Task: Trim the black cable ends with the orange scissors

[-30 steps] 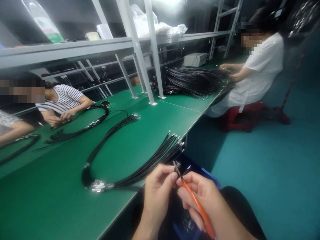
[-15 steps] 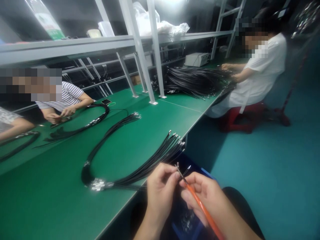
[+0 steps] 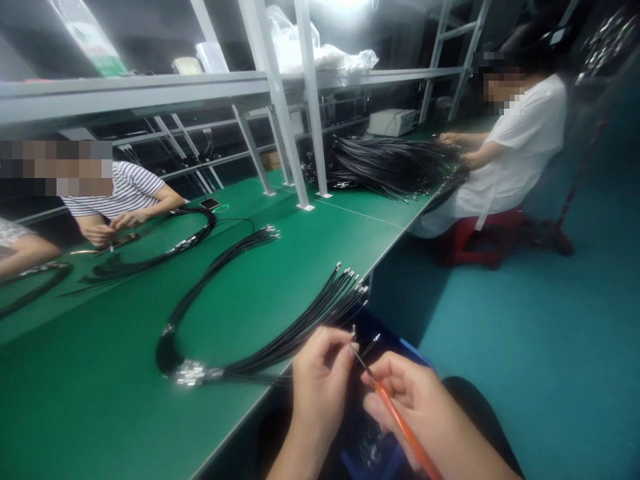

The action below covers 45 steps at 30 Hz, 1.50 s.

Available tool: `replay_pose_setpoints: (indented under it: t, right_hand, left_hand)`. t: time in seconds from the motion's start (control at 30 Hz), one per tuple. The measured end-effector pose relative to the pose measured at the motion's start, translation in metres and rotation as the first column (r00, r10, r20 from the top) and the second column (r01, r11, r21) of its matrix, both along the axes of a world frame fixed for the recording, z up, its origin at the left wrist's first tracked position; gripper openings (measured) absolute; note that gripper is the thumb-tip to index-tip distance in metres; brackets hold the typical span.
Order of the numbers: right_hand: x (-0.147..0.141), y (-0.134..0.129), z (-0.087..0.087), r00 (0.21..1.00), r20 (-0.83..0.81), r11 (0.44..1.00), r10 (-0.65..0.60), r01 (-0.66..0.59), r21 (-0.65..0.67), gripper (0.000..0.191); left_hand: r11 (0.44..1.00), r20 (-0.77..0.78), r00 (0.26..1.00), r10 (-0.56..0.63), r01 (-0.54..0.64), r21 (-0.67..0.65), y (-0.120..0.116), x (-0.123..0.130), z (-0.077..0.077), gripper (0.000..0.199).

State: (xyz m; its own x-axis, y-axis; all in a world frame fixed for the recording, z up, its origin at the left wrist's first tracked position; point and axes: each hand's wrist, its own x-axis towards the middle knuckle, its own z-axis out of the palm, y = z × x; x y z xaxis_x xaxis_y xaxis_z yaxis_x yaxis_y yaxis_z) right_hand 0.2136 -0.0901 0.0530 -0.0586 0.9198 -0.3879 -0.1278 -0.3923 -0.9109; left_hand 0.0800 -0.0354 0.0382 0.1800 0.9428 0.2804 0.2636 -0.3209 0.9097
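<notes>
My left hand is closed, thumb and fingertips pinching the end of a black cable, whose small metal connector sticks up above them. In my right hand is an orange-handled tool with a thin metal shaft; its exact kind I cannot tell. The shaft's tip reaches the connector at my left fingertips. A second metal cable end shows just behind my hands. Beside my left hand, a bundle of black cables curves over the table, tied with a shiny wrap and fanned at its metal ends.
A blue bin sits below my hands at the edge of the green table. White shelf posts rise from the table. Across it, a person in stripes handles cables; another in white sits by a large cable pile.
The tool's tip has dropped slightly from beside the connector's top to lower down, near my left fingertips. Both hands hold nearly the same place. The view has shifted a little.
</notes>
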Motion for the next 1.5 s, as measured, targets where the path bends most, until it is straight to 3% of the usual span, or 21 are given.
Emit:
replay_pose_setpoints:
  t: [0.13, 0.2, 0.3, 0.5, 0.7, 0.8, 1.0, 1.1, 1.17, 1.23, 1.5]
  right_hand:
    - [0.006, -0.002, -0.003, 0.978, 0.031, 0.97, -0.205, 0.199, 0.138, 0.029]
    - [0.007, 0.002, -0.002, 0.947, -0.028, 0.924, -0.321, 0.319, 0.209, 0.038]
    - [0.004, 0.012, -0.001, 0.901, -0.168, 0.867, -0.4, 0.431, 0.249, 0.042]
    - [-0.003, 0.023, -0.004, 0.846, -0.313, 0.844, -0.432, 0.501, 0.19, 0.04]
    - [-0.006, 0.021, 0.006, 0.837, -0.301, 0.837, -0.458, 0.52, 0.171, 0.04]
    - [-0.008, 0.024, 0.003, 0.832, -0.282, 0.827, -0.478, 0.535, 0.174, 0.04]
    - [0.008, 0.014, 0.005, 0.928, -0.093, 0.89, -0.361, 0.372, 0.264, 0.037]
    - [0.026, 0.009, 0.008, 0.991, -0.127, 0.979, -0.05, 0.074, 0.189, 0.033]
    - [0.036, 0.008, 0.007, 0.952, -0.251, 0.981, 0.175, -0.147, 0.126, 0.036]
    - [0.042, 0.01, 0.004, 0.9, -0.336, 0.961, 0.276, -0.265, 0.08, 0.041]
    - [0.038, 0.018, -0.004, 0.87, -0.399, 0.955, 0.291, -0.29, 0.064, 0.039]
  left_hand:
    - [0.998, -0.106, 0.994, 0.005, 0.002, 0.061, -0.001, 0.002, 0.004, 0.006]
    - [0.993, -0.136, 0.991, 0.003, 0.014, 0.121, -0.003, 0.005, 0.005, 0.006]
    - [0.982, -0.165, 0.986, -0.006, 0.036, 0.184, -0.005, 0.008, 0.006, 0.009]
    - [0.96, -0.235, 0.972, 0.006, 0.06, 0.273, -0.006, 0.011, 0.004, 0.013]
    - [0.905, -0.295, 0.95, 0.098, 0.038, 0.423, -0.009, 0.016, 0.002, 0.013]
    - [0.922, -0.276, 0.957, 0.084, 0.03, 0.386, -0.009, 0.016, 0.001, 0.012]
    - [0.995, -0.13, 0.991, -0.012, 0.025, 0.1, 0.0, 0.008, 0.007, 0.012]
    - [0.996, -0.01, 0.997, -0.082, 0.082, -0.037, 0.006, 0.002, 0.014, 0.011]
    - [0.986, 0.074, 0.99, -0.119, 0.126, -0.105, 0.009, -0.002, 0.018, 0.011]
    - [0.977, 0.134, 0.981, -0.14, 0.159, -0.143, 0.01, -0.004, 0.02, 0.011]
    - [0.952, 0.237, 0.953, -0.187, 0.235, -0.194, 0.008, -0.007, 0.022, 0.014]
